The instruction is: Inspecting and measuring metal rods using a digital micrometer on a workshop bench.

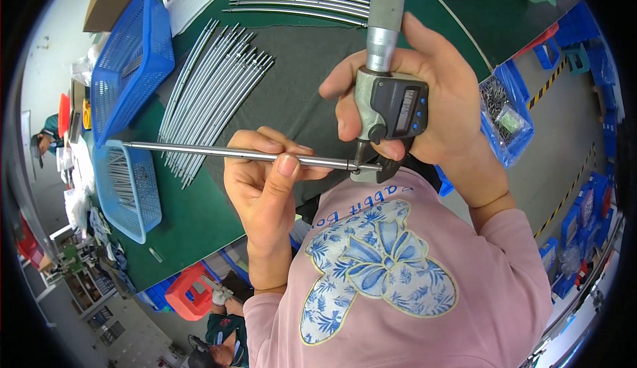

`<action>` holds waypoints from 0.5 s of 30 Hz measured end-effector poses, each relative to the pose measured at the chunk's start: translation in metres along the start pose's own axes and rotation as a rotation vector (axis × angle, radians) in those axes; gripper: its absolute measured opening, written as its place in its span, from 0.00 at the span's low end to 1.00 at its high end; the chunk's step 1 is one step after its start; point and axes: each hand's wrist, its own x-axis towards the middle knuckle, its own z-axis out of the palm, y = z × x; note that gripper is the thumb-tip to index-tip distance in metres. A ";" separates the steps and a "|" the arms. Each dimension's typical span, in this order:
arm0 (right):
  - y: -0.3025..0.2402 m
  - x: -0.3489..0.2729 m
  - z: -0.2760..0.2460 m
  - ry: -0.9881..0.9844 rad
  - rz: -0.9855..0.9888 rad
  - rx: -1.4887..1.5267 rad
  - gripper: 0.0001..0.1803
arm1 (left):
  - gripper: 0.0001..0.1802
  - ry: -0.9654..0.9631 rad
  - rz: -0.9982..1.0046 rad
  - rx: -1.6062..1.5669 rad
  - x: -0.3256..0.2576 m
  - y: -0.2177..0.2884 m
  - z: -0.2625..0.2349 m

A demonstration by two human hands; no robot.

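Note:
A digital micrometer [371, 106] with a small display is held up in my right hand [451, 89], whose fingers wrap round its frame. My left hand [262, 192] pinches a slim metal rod [219, 150] between thumb and fingers. One end of the rod sits in the jaw of the micrometer; its other end reaches left toward the baskets. Whether both measuring faces touch the rod I cannot tell. Beyond my left hand, many similar metal rods [209, 102] lie side by side on a dark cloth [279, 69].
On the green table [192, 222] a blue basket [142, 56] and a light blue basket [149, 202] stand at the left, with rods inside. More rods [298, 3] lie at the back. A blue bin [514, 129] of metal parts is at the right. Two people are at the lower and far left.

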 end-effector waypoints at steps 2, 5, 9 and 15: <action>0.001 0.001 -0.001 0.012 0.009 0.006 0.41 | 0.08 0.009 0.005 0.008 0.000 0.000 -0.001; -0.001 0.000 0.001 0.016 0.001 -0.052 0.40 | 0.08 -0.007 0.004 0.010 0.000 0.001 0.001; 0.001 0.000 0.000 0.038 -0.043 -0.116 0.39 | 0.08 -0.013 -0.006 0.016 0.002 0.000 0.001; 0.000 0.002 0.003 0.029 -0.024 -0.122 0.37 | 0.10 0.044 -0.011 0.075 0.000 0.003 0.001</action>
